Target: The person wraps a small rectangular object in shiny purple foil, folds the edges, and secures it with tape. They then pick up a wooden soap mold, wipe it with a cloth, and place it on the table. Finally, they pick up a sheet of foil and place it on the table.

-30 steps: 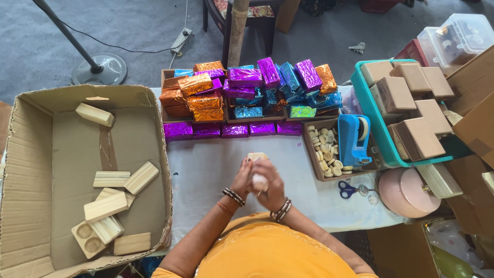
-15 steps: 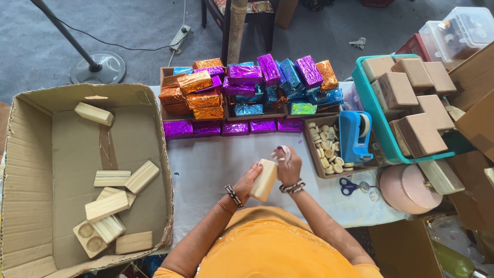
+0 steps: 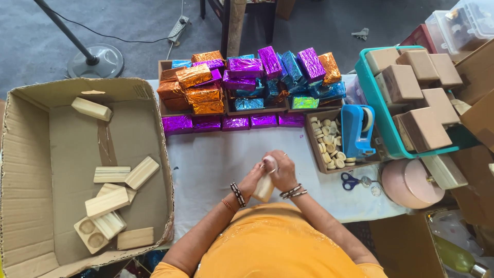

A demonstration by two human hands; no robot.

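- White tabletop [image 3: 216,159] stands on grey floor, with a cardboard box [image 3: 31,170] of wooden blocks beside it.
- Left hand [image 3: 250,181] and right hand [image 3: 282,172] both grip a pale block [image 3: 264,186], held upright just above the near tabletop edge.
- Foil-wrapped packs [image 3: 247,77] are stacked along the far side.
- Blue tape dispenser [image 3: 356,128] sits to the right, with scissors [image 3: 355,181] near it.
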